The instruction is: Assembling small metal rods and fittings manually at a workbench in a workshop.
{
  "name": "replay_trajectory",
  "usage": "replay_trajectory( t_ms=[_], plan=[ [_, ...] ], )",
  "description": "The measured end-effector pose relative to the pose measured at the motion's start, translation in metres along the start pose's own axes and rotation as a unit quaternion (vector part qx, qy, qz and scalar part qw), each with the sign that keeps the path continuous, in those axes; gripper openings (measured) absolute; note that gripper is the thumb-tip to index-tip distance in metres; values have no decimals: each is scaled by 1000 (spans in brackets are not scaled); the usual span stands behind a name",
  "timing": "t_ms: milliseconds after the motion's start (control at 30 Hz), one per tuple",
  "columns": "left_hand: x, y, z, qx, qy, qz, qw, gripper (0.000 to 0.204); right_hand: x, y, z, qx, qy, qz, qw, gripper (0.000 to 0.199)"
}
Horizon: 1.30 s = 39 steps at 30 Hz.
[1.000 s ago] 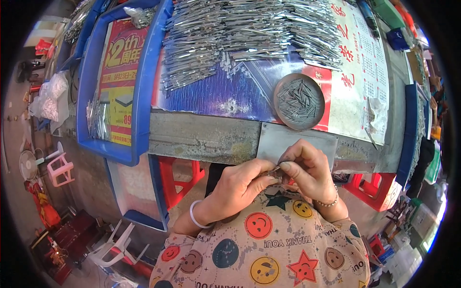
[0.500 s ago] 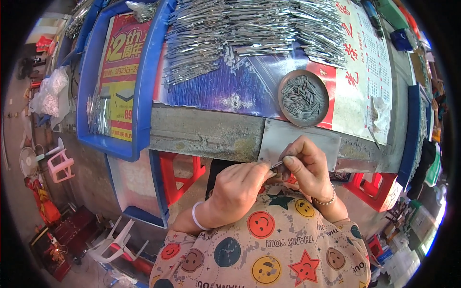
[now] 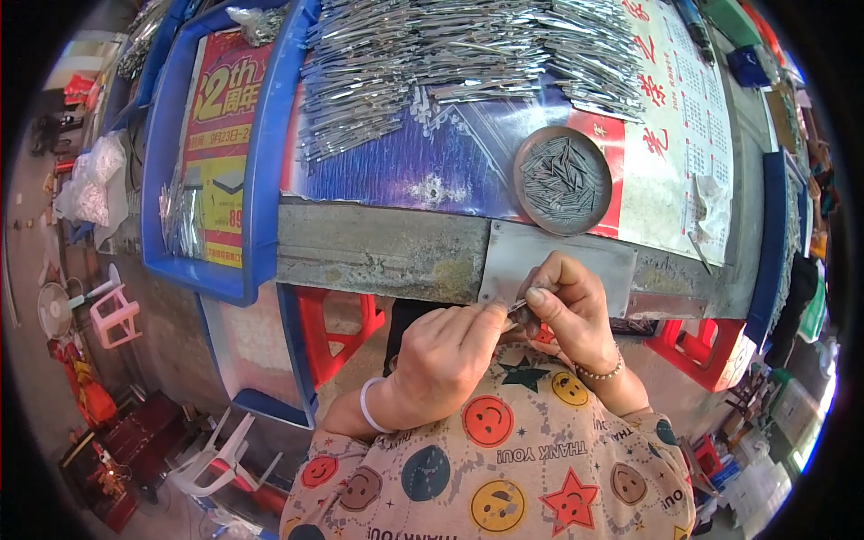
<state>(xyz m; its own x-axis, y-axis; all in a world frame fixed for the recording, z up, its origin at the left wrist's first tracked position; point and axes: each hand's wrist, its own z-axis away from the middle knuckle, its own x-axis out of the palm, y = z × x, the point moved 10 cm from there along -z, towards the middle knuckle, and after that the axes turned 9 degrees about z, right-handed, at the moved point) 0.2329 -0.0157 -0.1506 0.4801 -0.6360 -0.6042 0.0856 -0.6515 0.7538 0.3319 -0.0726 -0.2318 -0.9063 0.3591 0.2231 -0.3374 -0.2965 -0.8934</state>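
Fingertips closed, my left hand [image 3: 448, 353] and my right hand [image 3: 579, 310] meet just off the table's near edge. A thin, small metal piece [image 3: 516, 309] is pinched between them; most of it is hidden by the fingers. Beyond my right hand stands a round shallow bowl [image 3: 604, 180], holding many small, slender dark-grey metal pieces [image 3: 562, 178]. A flat metal plate [image 3: 558, 256] lies on the table edge under the bowl's near side. Farther back, long thin silver metal pieces [image 3: 477, 49] lie spread in thick rows.
A long blue tray [image 3: 265, 162] rests at the left, with a few thin silver pieces [image 3: 186, 220] inside. Printed calendar sheets [image 3: 679, 171] cover the tabletop [image 3: 378, 247]. Red stools [image 3: 333, 324] stand below the table, and a pink stool [image 3: 115, 315] and fan [image 3: 56, 313] are farther left.
The view has shifted slightly, moving the table and bowl a little left and up. Both hands keep their pinch, with only a small shift of the right fingers.
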Motion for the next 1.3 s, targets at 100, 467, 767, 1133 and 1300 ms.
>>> replay_trajectory(
  t_ms=[100,467,767,1133,1300],
  plan=[
    [3,1,-1,0,-1,-3,1000,30,-1,-2,-1,-9,-4,1,1000,16],
    [7,5,-18,-19,7,-6,1000,26,-16,-2,3,23,21,18,999,15],
    [21,9,-30,-37,-32,11,999,29,-31,-4,11,28,15,11,999,12],
    [21,17,-29,-5,-4,18,1000,26,-253,-102,42,-22,437,646,625,45],
    [15,17,-32,-22,9,14,1000,28,-308,-86,17,-12,379,665,643,15]
  ],
)
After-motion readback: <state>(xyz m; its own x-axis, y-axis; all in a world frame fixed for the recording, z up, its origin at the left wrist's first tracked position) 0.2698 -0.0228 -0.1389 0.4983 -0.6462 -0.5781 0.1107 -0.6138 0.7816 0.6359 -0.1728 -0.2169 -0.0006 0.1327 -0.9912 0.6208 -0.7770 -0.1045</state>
